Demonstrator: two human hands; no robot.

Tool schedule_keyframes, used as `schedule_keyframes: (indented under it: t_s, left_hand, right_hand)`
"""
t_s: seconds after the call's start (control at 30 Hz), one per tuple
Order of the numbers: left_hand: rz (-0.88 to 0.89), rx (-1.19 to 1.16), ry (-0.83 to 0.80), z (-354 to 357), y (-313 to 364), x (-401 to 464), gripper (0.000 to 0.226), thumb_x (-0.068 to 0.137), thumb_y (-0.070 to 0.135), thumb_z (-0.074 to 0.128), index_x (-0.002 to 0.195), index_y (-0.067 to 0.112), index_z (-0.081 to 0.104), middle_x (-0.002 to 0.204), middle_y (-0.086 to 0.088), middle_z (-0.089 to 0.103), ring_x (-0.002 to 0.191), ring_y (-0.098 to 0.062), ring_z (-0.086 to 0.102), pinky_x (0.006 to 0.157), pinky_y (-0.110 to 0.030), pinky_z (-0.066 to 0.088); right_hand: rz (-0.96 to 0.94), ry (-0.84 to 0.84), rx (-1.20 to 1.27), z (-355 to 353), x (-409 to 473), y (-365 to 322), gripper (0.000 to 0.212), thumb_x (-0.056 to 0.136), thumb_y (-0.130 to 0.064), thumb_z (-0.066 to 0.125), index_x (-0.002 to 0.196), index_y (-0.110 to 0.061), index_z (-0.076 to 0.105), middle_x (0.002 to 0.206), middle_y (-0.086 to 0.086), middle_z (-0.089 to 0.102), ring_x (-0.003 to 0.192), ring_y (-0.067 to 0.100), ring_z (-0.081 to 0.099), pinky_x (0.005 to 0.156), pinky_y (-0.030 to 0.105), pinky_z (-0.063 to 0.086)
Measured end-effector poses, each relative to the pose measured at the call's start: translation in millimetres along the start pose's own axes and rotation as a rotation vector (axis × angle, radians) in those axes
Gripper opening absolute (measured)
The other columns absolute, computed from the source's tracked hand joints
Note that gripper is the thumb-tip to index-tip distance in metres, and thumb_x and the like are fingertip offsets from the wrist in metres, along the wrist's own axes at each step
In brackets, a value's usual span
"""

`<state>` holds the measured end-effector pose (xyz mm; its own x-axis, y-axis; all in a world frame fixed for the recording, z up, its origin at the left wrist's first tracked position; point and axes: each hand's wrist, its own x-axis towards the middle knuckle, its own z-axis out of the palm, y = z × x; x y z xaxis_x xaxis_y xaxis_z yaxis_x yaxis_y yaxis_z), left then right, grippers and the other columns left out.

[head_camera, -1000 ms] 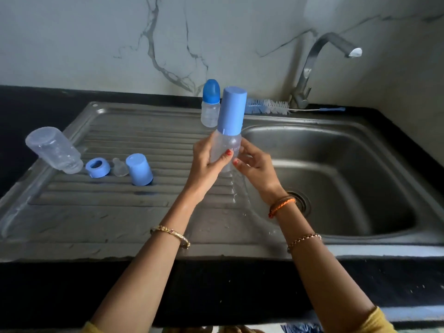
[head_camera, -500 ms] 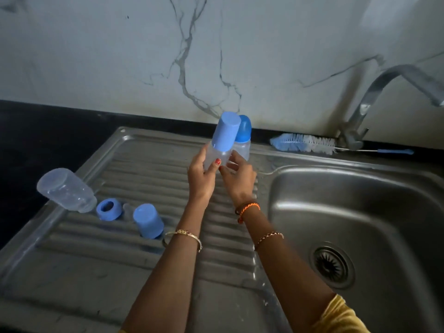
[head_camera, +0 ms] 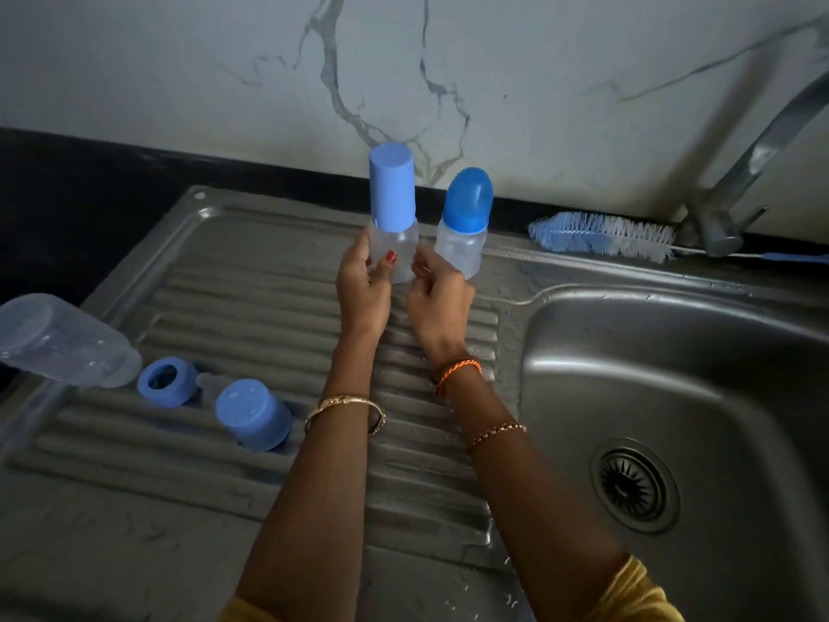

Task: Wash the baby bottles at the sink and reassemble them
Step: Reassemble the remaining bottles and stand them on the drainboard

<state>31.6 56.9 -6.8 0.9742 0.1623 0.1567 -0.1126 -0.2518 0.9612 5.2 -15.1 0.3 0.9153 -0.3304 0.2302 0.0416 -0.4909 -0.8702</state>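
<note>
Both hands' fingers [head_camera: 391,257] apparently gripping bottle [head_camera: 394,244]

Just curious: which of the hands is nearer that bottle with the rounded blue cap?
Right. The right hand sits just below-left of the round-capped bottle; the left hand is farther left.

bottles [head_camera: 394,244] 3 | loose caps [head_camera: 251,413] 1 | rings [head_camera: 163,381] 1 | brushes [head_camera: 601,233] 1 | hands [head_camera: 363,289] 2
</note>
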Motion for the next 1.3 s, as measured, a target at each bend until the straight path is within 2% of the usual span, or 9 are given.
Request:
schedule_keyframes:
  t_s: [0.1, 0.2, 0.37, 0.6, 0.8, 0.9, 1.03, 1.17, 1.3]
  left_hand:
    - [0.003, 0.043, 0.015, 2.9, 1.4, 3.3, 0.045, 0.095, 0.01, 0.048, 0.139, 0.007, 0.038, 0.131, -0.015, 0.051, 0.12, -0.023, 0.05, 0.101, -0.033, 0.042]
    - [0.029, 0.089, 0.014, 3.9, 3.2, 6.7, 0.043, 0.095, 0.01, 0.048, 0.137, 0.005, 0.041, 0.127, -0.017, 0.054, 0.118, -0.025, 0.052, 0.099, -0.032, 0.043]
    - [0.038, 0.138, 0.0, 3.8, 3.6, 8.9, 0.042, 0.095, 0.01, 0.047, 0.137, 0.004, 0.042, 0.125, -0.018, 0.053, 0.116, -0.025, 0.052, 0.098, -0.033, 0.043]
    - [-0.083, 0.188, 0.092, 6.8, 12.6, 4.0, 0.049, 0.098, 0.009, 0.038, 0.145, 0.006, 0.024, 0.147, -0.013, 0.035, 0.135, -0.023, 0.034, 0.111, -0.032, 0.03]
    - [0.03, 0.121, 0.108, -0.8, 43.2, -35.0, 0.031, 0.096, 0.005, 0.038, 0.125, 0.005, 0.052, 0.123, -0.011, 0.054, 0.106, -0.007, 0.047, 0.078, -0.005, 0.033]
    - [0.128, 0.055, 0.019, -15.0, 59.8, -65.6, 0.029, 0.094, 0.0, 0.04, 0.117, 0.004, 0.058, 0.116, -0.01, 0.061, 0.103, -0.01, 0.053, 0.077, -0.006, 0.037]
    - [0.21, -0.074, -0.038, -54.0, 70.7, -107.2, 0.027, 0.091, -0.004, 0.046, 0.112, 0.003, 0.061, 0.109, -0.008, 0.065, 0.1, -0.008, 0.057, 0.085, -0.007, 0.042]
    - [0.126, -0.312, 0.085, -103.0, 72.9, -134.2, 0.023, 0.09, -0.001, 0.051, 0.103, 0.016, 0.061, 0.101, -0.003, 0.064, 0.089, -0.006, 0.059, 0.082, -0.025, 0.048]
    - [0.086, -0.484, 0.321, -158.8, 61.6, -138.5, 0.03, 0.087, -0.003, 0.05, 0.091, 0.024, 0.061, 0.085, 0.007, 0.063, 0.072, -0.002, 0.056, 0.055, -0.012, 0.044]
  right_hand:
    - [0.03, -0.007, 0.041, 0.4, 2.3, -1.0, 0.033, 0.084, 0.009, 0.041, 0.109, 0.0, 0.062, 0.101, 0.022, 0.066, 0.096, 0.03, 0.063, 0.083, 0.035, 0.051]
    - [0.067, -0.024, 0.06, 1.9, 4.2, -2.8, 0.041, 0.084, 0.009, 0.041, 0.119, -0.002, 0.059, 0.104, 0.023, 0.065, 0.098, 0.029, 0.062, 0.079, 0.021, 0.046]
    - [0.101, -0.031, 0.091, 2.7, 5.0, -4.6, 0.044, 0.085, 0.007, 0.04, 0.126, -0.003, 0.055, 0.107, 0.022, 0.064, 0.1, 0.027, 0.061, 0.074, 0.011, 0.038]
    - [0.131, 0.023, 0.11, -12.9, -1.8, -5.0, 0.038, 0.084, 0.007, 0.042, 0.115, -0.004, 0.062, 0.109, 0.011, 0.067, 0.102, 0.02, 0.061, 0.091, 0.025, 0.048]
    - [0.142, 0.116, 0.104, -40.7, -36.1, -15.3, 0.028, 0.085, 0.002, 0.045, 0.1, -0.012, 0.065, 0.095, 0.003, 0.067, 0.088, 0.015, 0.061, 0.084, 0.031, 0.05]
    - [0.127, 0.211, 0.116, -55.9, -54.9, -25.4, 0.018, 0.08, 0.0, 0.052, 0.085, -0.017, 0.056, 0.083, -0.004, 0.06, 0.078, 0.01, 0.055, 0.072, 0.025, 0.044]
    - [0.059, 0.198, 0.168, -65.9, -87.1, -51.7, 0.019, 0.077, -0.001, 0.055, 0.084, -0.018, 0.053, 0.08, -0.012, 0.056, 0.08, 0.008, 0.055, 0.075, 0.023, 0.042]
    - [-0.019, 0.135, 0.217, -57.1, -119.1, -84.4, 0.024, 0.076, -0.003, 0.058, 0.087, -0.024, 0.057, 0.079, -0.018, 0.058, 0.071, -0.006, 0.055, 0.074, 0.026, 0.047]
    - [-0.085, 0.048, 0.237, -31.9, -152.7, -110.9, 0.025, 0.075, -0.005, 0.06, 0.089, -0.025, 0.06, 0.078, -0.019, 0.058, 0.064, -0.004, 0.049, 0.065, 0.025, 0.046]
